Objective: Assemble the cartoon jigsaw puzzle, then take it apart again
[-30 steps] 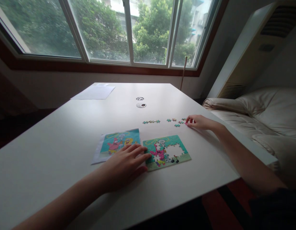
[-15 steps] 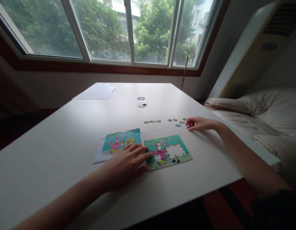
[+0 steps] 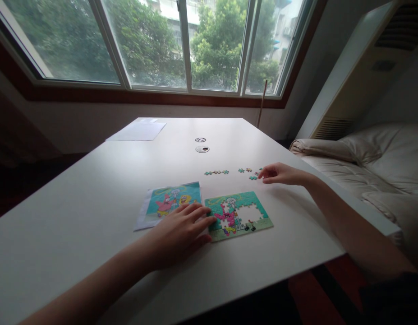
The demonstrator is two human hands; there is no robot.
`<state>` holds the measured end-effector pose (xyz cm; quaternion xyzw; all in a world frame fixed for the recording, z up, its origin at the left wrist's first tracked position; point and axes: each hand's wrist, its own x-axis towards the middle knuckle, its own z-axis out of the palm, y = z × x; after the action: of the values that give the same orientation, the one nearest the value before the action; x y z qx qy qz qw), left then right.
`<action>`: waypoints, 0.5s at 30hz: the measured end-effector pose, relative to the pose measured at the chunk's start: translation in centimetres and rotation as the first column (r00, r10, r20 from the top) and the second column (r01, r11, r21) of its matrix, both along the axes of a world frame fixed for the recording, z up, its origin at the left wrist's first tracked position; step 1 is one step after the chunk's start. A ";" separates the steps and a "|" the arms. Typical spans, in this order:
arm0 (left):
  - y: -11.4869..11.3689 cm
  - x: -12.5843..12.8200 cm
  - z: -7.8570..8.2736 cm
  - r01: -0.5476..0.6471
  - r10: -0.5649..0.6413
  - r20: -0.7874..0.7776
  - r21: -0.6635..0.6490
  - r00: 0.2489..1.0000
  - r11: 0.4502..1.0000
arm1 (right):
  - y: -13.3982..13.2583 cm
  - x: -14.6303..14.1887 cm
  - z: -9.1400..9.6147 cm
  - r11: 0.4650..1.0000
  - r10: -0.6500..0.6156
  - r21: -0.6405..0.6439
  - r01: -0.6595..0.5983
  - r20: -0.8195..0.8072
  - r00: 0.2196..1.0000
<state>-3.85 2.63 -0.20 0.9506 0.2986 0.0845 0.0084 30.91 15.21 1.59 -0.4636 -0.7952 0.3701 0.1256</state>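
L hand lies loosely spread, fingertips on the L edge of the part-done puzzle, flat on the table w/ a gap R of ctr. R hand is half curled at the loose pcs beyond it; can't tell if it's holding one. Pic sheet is just L of the puzzle, partly hidden by L hand.

Head view, one: worn on the person's head, facing forward and down along a smooth white counter towards a wide, red-brown-framed glass window; bare left hand and bare right hand near, window well beyond.
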 end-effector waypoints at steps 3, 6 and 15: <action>-0.1 0.0 0.0 -0.002 0.002 0.001 -0.005 1.000 1.000 | -1.2 -2.4 0.0 0.999 0.016 -0.028 -0.021 -0.147 0.989; -0.1 0.1 0.0 0.002 -0.002 0.001 -0.005 1.000 1.000 | -3.0 -5.3 -0.2 0.997 0.019 -0.069 -0.040 -0.287 0.958; -0.1 0.2 0.1 -0.001 0.002 -0.019 0.012 1.000 1.000 | -8.4 -11.0 -2.0 0.996 0.059 -0.044 -0.081 -0.373 0.926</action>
<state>-3.68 2.57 -0.05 0.9511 0.2989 0.0774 -0.0002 19.88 6.84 -0.44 -0.3602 -0.7619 0.4785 0.2467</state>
